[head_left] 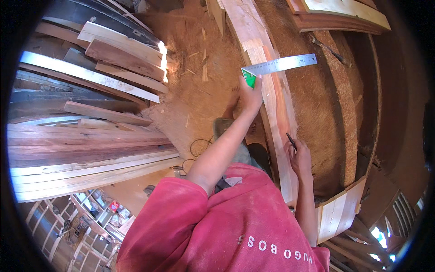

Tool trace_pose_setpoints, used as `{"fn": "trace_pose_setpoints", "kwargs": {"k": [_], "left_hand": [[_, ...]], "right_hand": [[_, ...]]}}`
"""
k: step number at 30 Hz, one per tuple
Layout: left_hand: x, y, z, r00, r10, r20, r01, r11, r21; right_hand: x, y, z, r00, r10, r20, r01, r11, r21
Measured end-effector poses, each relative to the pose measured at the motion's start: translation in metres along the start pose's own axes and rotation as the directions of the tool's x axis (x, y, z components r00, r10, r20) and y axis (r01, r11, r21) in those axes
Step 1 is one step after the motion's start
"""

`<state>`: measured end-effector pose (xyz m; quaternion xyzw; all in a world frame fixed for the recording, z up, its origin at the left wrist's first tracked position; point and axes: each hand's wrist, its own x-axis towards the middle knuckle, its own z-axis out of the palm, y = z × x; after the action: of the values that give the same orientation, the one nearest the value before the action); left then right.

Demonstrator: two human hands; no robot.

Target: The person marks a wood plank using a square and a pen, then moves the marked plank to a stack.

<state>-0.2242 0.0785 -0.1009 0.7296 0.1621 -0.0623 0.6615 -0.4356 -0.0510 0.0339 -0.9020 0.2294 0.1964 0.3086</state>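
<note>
My left hand (252, 94) is closed around the green handle of a try square (283, 64). Its metal blade lies across a narrow reddish wood strip (277, 99), pointing right. That strip rests along a long pale plank (244, 20) running from the far end down toward my body. Closer to me, my right hand (301, 158) pinches a dark pen or pencil (291, 140) over the plank's right side. The pen's tip is near the strip's right edge, well apart from the square.
Several stacked boards (86, 154) and loose planks (127, 59) fill the left side. Sawdust and wood chips cover the floor (199, 54). On the right stand a sawdust-covered beam (342, 99), a brush-like tool (333, 52) and more boards (340, 213).
</note>
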Motion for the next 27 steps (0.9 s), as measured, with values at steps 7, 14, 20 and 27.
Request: {"fn": "trace_pose_setpoints", "kwargs": {"k": [7,14,20,27], "left_hand": [[0.006,0.013,-0.007,0.995,-0.026,0.098,0.027,1.000,-0.004],[0.006,0.029,-0.009,0.991,-0.084,0.101,0.074,0.992,0.106],[0.007,0.035,-0.010,0.993,-0.093,0.074,0.081,0.983,0.163],[0.009,0.031,-0.009,0.993,-0.073,0.091,0.061,0.990,0.125]], "right_hand": [[0.044,-0.036,-0.026,0.985,-0.018,-0.169,0.021,1.000,0.018],[0.090,-0.087,-0.042,0.938,-0.018,-0.346,0.126,0.948,0.291],[0.113,-0.103,-0.050,0.940,0.018,-0.340,0.100,0.940,0.327],[0.131,-0.102,-0.044,0.928,0.027,-0.372,0.136,0.904,0.406]]}}
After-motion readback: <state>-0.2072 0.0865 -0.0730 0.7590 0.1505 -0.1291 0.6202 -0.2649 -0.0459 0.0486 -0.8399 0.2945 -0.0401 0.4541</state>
